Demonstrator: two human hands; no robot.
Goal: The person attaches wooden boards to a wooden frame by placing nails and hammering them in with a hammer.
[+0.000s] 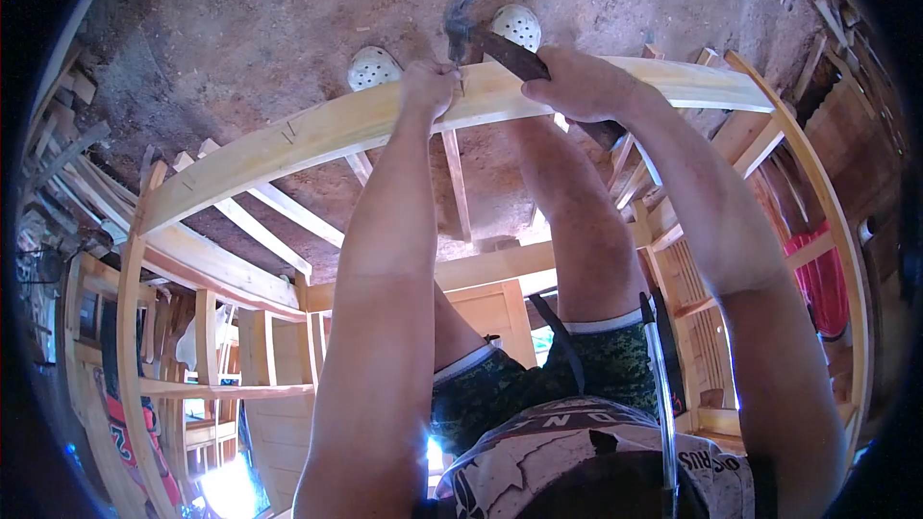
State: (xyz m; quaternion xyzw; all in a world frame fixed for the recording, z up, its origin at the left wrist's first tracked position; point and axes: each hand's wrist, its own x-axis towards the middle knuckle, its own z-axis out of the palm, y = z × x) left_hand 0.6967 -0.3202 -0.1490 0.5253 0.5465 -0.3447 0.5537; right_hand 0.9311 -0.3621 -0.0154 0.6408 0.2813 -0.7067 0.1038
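Observation:
A hammer [514,56] with a dark handle is gripped in my right hand [586,86]. Its blurred metal head [459,31] hangs just beyond the fingertips of my left hand [428,89]. Those fingers are pinched together at the edge of a long pale wooden board [356,125], on what looks like a thin nail [461,84], mostly hidden. Farther left, several thin dark nails or marks [288,132] show on the board. It runs across the top of a wooden frame, curved by the lens.
Slats [288,216] and rails [500,264] of the frame surround my legs. Two white perforated clogs [373,68] are on the dirt floor [240,19] beyond the board. Scrap wood [72,144] lies at left, and a red object [817,279] is at right.

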